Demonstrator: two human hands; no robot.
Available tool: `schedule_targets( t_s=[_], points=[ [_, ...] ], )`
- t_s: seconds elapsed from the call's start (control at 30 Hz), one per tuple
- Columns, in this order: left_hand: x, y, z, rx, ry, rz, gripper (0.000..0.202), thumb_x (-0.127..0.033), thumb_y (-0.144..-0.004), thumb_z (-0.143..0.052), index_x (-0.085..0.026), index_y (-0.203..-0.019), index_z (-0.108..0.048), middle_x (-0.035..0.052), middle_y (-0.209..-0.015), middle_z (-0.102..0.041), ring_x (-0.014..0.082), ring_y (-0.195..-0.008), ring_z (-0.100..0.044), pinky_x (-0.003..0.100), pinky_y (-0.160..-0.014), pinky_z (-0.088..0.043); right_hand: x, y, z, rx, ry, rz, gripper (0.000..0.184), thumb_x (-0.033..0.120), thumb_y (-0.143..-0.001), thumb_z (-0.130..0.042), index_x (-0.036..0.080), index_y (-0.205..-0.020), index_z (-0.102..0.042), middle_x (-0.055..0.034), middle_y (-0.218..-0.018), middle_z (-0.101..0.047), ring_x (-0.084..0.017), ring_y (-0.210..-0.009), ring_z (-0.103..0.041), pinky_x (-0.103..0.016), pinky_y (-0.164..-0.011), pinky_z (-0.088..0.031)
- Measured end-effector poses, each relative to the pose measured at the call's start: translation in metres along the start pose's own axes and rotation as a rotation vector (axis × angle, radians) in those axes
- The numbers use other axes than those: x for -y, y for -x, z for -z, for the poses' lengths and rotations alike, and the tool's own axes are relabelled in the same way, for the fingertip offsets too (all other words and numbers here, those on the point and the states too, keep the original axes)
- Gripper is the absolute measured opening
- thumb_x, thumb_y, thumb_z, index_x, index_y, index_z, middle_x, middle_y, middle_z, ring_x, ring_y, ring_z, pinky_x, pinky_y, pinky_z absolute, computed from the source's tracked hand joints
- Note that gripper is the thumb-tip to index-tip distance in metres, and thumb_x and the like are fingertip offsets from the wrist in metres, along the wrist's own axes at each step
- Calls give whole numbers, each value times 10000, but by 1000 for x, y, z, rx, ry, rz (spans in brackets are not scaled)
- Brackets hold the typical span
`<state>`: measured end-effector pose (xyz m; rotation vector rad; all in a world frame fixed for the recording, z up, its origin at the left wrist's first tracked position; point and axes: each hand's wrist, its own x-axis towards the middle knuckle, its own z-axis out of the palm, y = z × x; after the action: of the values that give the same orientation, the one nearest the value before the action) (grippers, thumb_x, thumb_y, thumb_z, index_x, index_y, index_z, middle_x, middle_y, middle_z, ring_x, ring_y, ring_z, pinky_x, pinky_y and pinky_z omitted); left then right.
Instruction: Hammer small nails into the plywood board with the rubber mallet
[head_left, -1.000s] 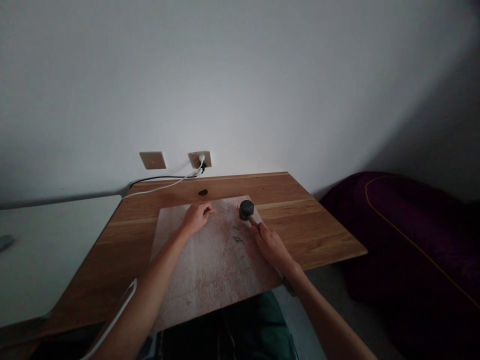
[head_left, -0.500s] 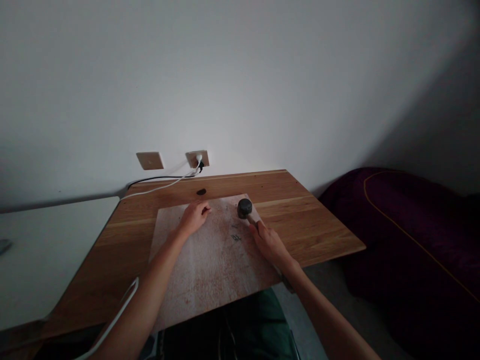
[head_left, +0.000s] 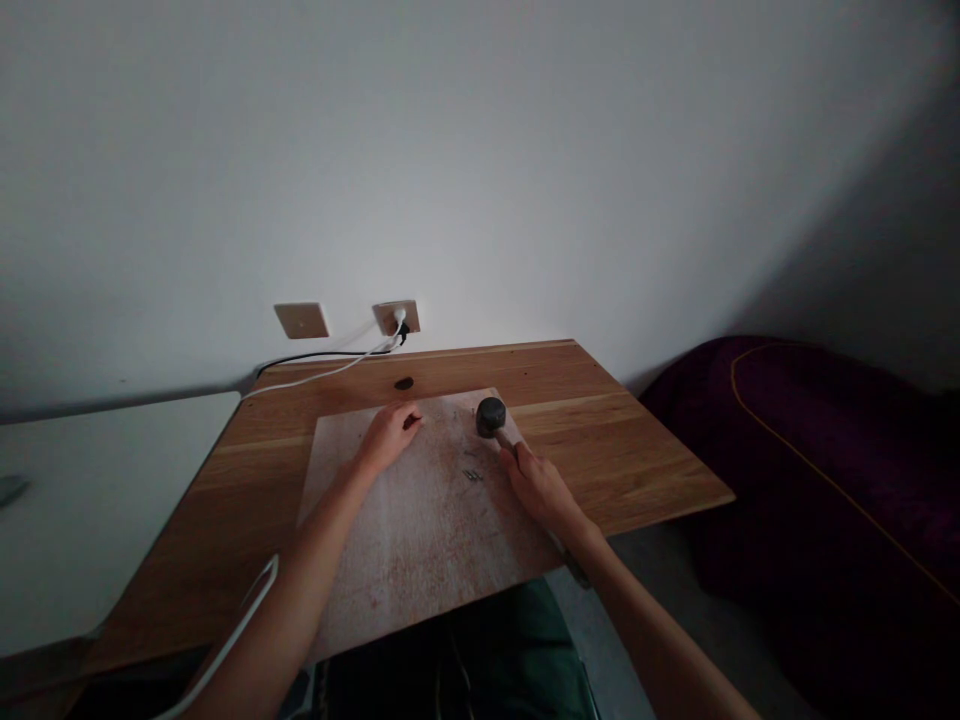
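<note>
A pale, worn board [head_left: 405,530] lies on the wooden tabletop. Over its far left part, my left hand [head_left: 391,434] is closed, thumb and fingertips pinched together. Whatever is in that pinch, if anything, is too small to make out. My right hand [head_left: 541,486] wraps round the handle of a mallet [head_left: 491,416] with a dark, round head. The mallet's head is raised over the far right corner of the board, and its handle end shows below my wrist. Between my hands, nearer the right, several small metal nails or screws [head_left: 472,475] lie on the board.
The wooden table [head_left: 637,450] stands against a white wall. A white and a black cable [head_left: 322,375] run along its back edge to a wall socket [head_left: 396,318]. A white surface [head_left: 112,500] adjoins on the left. A purple beanbag-like shape [head_left: 810,480] fills the right.
Almost nothing differs. Both hands and the mallet keep their places, and the whole view has shifted by only a few pixels.
</note>
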<state>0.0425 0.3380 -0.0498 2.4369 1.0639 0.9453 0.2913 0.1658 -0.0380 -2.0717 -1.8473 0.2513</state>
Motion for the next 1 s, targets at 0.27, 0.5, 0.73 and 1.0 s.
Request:
schedule_targets(
  t_s=[0.27, 0.5, 0.73, 1.0],
  points=[
    [2, 0, 0, -12, 24, 49, 123, -239, -911, -672, -202, -793, -675, 23, -802, -740, 166, -743, -669, 266, -716, -482, 2, -1, 3, 31, 13, -18, 366, 354, -1075, -301, 183, -1082, -625, -108, -863, -743, -263, -810, -722, -281, -634, -401],
    [5, 0, -1, -3, 44, 48, 83, -228, -909, -670, -204, -838, -707, 42, -858, -769, 188, -807, -705, 285, -761, -513, 5, -1, 7, 76, 2, -41, 336, 342, -1088, -296, 173, -1070, -586, -121, -895, -756, -272, -843, -731, -286, -632, -361],
    [7, 1, -2, 20, 50, 9, 131, -152, -902, -634, -222, -901, -746, 47, -925, -785, 203, -894, -719, 315, -829, -533, 6, 0, 6, 59, 28, -22, 316, 320, -1076, -314, 174, -1079, -595, -125, -885, -754, -288, -850, -728, -295, -634, -356],
    [9, 1, -3, 7, 57, -46, 179, -112, -880, -619, -216, -922, -760, 55, -941, -781, 212, -923, -718, 345, -869, -549, 1, 0, 1, 10, -22, -3, 332, 331, -1066, -319, 168, -1046, -607, -108, -833, -743, -254, -776, -721, -281, -613, -364]
  ],
)
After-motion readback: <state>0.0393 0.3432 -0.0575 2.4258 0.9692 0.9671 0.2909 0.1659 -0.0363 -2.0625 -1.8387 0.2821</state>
